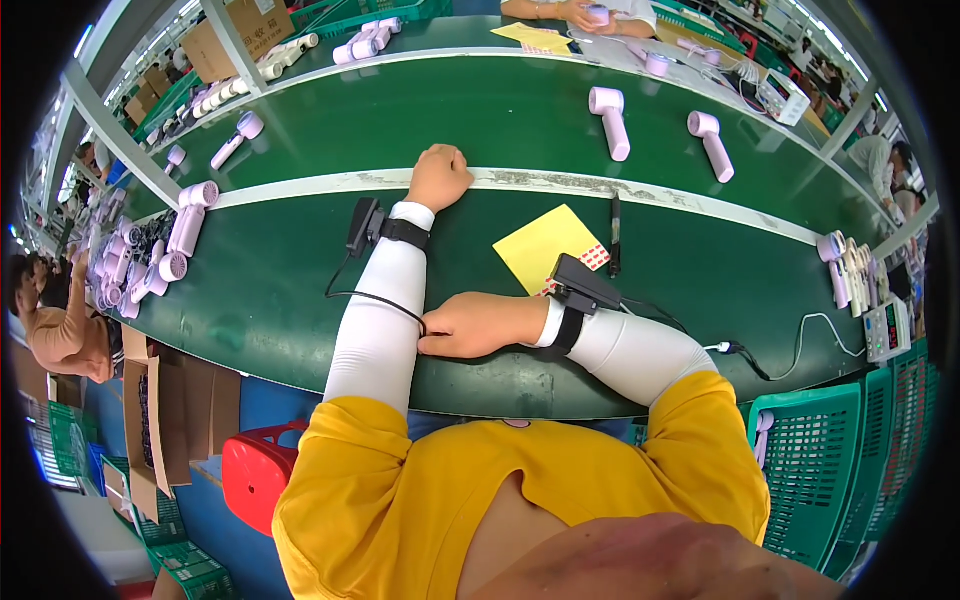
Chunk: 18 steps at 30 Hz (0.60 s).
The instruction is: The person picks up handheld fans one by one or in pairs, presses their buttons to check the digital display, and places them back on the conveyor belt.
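My left hand (440, 178) rests closed in a fist on the pale strip (560, 184) along the green workbench; nothing shows in it. Bent across in front of me, my right hand (470, 325) has its fingers curled against my left forearm's white sleeve. There they close on a thin black cable (375, 296), which loops from the black device (364, 228) strapped to my left wrist. A second black device (585, 284) is strapped on my right wrist. Beyond it lie a yellow paper (540, 245) with red-and-white stickers and a black pen (615, 235).
Lilac handheld fans pile up at the bench's left (130, 262); another fan (612, 125) lies on the far belt. More fans stand by a small meter (887, 330) with a white cable at right. Green crates (810, 465) and a red stool (258, 480) flank me. A co-worker sits opposite.
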Each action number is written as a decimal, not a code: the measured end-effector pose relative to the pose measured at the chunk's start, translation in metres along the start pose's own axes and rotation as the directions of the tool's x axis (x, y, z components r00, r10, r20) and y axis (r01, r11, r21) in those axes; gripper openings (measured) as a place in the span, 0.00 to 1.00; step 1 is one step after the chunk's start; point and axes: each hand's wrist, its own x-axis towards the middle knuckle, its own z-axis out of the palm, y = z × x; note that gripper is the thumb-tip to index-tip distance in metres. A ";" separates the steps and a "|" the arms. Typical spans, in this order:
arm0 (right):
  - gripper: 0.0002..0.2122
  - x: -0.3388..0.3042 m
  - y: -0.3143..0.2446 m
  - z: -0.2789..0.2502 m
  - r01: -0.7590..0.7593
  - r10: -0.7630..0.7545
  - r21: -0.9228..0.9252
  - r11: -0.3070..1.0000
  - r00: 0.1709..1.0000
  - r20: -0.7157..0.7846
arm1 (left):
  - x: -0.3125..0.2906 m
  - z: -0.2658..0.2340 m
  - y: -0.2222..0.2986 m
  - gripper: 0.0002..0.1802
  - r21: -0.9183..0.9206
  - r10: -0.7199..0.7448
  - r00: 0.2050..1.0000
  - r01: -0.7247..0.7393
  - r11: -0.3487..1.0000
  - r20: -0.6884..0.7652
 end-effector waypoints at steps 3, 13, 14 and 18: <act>0.15 0.001 0.003 0.000 -0.006 0.006 -0.009 1.000 1.000 0.013 | -0.001 -0.003 0.002 0.10 -0.007 -0.027 0.999 0.027 1.000 0.021; 0.13 0.003 0.005 0.001 0.023 -0.021 -0.068 0.997 0.999 0.030 | -0.004 -0.003 0.007 0.12 -0.075 -0.004 0.999 0.006 0.997 0.035; 0.13 0.003 0.005 0.001 0.027 -0.025 -0.062 0.998 0.999 0.029 | -0.003 -0.004 0.007 0.12 -0.072 -0.003 0.999 0.006 0.997 0.040; 0.13 0.003 0.002 0.000 0.005 -0.004 -0.050 0.999 1.000 0.030 | -0.004 -0.003 0.007 0.12 -0.072 0.002 0.998 0.002 0.997 0.055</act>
